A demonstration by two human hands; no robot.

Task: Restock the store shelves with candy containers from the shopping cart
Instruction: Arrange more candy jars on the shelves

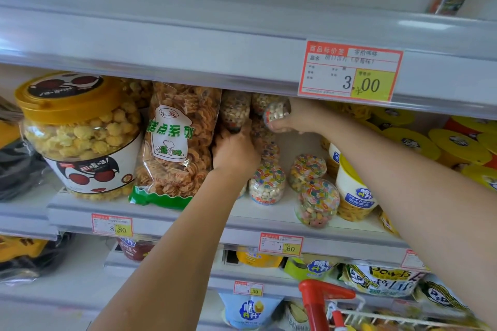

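- Red-handled shopping cart pokes in at the lower right of the frame, cut off by the edge. Its load is too blurred to name.
- Both bare forearms rise from the bottom edge toward the middle shelf.
- Loose candy jars stand near the shelf's front, below and right of the hands.
- At the centre of the frame, the left hand shows its back. Its grip curls round the lower end of a stacked container, with the fingertips hidden behind it.
- Just right and higher, the right hand has its grip closed round a candy container. This small clear jar is tipped on its side, one end toward the camera, right under the upper shelf's lip.
- These jars look light, stiff and smooth-walled, so they are likely to slip or roll. A hold round the mid-body seems safest, since a nudged stack could topple.
- Shadow hides the shelf's rear, so the number of stacked jars cannot be told.
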